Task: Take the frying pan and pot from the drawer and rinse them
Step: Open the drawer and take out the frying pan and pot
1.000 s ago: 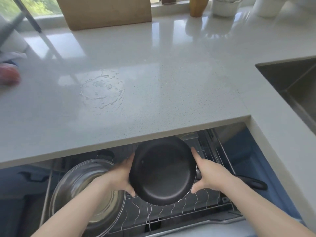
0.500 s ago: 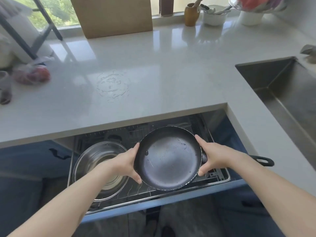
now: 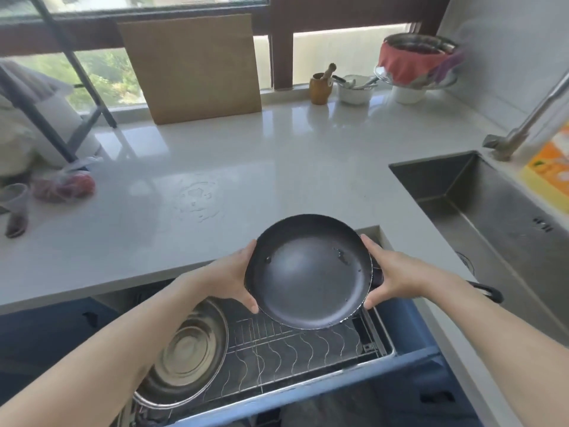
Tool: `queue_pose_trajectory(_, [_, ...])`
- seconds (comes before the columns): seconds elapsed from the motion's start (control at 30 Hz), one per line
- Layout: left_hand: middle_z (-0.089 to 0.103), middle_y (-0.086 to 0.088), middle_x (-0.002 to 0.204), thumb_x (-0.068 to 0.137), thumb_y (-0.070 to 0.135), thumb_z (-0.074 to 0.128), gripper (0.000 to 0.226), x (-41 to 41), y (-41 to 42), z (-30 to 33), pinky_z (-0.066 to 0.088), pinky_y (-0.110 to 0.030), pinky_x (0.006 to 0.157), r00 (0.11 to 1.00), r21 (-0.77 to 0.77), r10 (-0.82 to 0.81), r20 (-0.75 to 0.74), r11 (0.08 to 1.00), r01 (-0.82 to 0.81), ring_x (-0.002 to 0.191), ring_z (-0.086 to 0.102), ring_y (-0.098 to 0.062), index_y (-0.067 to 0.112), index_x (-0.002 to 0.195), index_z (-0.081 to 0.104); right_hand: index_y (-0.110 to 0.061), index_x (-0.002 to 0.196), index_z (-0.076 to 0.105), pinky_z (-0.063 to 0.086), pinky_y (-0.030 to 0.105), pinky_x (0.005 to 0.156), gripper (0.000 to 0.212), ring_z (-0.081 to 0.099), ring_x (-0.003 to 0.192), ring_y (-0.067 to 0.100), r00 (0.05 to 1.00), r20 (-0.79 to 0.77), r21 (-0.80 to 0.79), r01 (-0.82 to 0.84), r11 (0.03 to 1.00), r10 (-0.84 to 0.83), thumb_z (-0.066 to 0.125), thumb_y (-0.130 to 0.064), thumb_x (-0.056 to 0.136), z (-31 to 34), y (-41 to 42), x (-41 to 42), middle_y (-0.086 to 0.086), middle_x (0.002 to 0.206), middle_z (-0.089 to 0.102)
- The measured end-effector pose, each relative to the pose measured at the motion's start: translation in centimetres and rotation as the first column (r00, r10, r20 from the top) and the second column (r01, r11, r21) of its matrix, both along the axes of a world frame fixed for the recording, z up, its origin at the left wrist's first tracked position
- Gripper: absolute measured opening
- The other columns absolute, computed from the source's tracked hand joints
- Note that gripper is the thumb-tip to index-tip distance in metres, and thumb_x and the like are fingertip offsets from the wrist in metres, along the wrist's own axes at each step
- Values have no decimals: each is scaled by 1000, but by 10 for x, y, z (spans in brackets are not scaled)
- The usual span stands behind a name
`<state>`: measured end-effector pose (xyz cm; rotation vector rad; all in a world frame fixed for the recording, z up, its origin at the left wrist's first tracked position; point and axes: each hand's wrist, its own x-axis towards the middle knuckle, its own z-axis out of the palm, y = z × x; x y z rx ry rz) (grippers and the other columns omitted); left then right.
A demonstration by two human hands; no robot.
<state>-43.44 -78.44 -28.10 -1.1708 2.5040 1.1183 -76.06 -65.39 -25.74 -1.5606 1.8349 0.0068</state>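
We've lifted the frying pan (image 3: pixel 308 272) clear of the drawer (image 3: pixel 308 392), fingers (image 3: pixel 251 303) curled round both rims. Next: carry it right to the sink (image 3: pixel 480 211); the pot (image 3: pixel 184 354) waits below our left fingers.

My pale counter (image 3: pixel 277 167) with a water puddle (image 3: pixel 197 200) mid-frame, wooden board (image 3: pixel 191 67) leaning at the window upper centre, wooden jar (image 3: pixel 320 87), white bowl (image 3: pixel 354 93), bagged red fruit (image 3: pixel 63 187) far left

Home kitchen: sink (image 3: pixel 480 211), faucet (image 3: pixel 529 118), countertop (image 3: pixel 277 167), dish-rack drawer (image 3: pixel 308 359).
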Motion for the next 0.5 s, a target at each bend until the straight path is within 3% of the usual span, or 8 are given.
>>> queue_pose_trajectory(0.1, [42,8,138,45,34,94,132,-14,-42,3,43,-40,103,1000,-47,-1,17,999,2,126,46,-18,43,145,8,-41,150,-12,45,33,99,136,53,114,17,1000,3,-42,9,999,-8,89,-44,59,0,-32,-9,-8,125,56])
queue_pose_trajectory(0.23, [40,10,127,52,28,94,126,-32,-96,0,40,-39,102,996,-63,-14,85,998,19,116,42,-15,34,146,10,-40,150,-15,45,28,94,143,55,104,11,998,50,-45,45,998,-43,90,-48,53,-20,-83,-23,-10,121,62])
queue_pose_trajectory(0.37, [45,5,130,44,35,93,121,-45,-140,-6,44,-46,100,996,-56,-2,93,998,7,120,47,-22,42,138,17,-42,152,-2,38,16,67,132,47,74,-5,994,78,-68,84,994,-79,91,-34,59,-32,-125,-35,-24,79,47])
queue_pose_trajectory(0.5, [45,6,128,38,44,91,126,-54,-172,-11,47,-49,99,994,-34,21,107,999,-18,120,48,-25,46,139,16,-50,148,2,44,24,75,130,52,76,-2,993,90,-59,79,995,-74,91,-40,54,-46,-159,-46,-19,78,54])
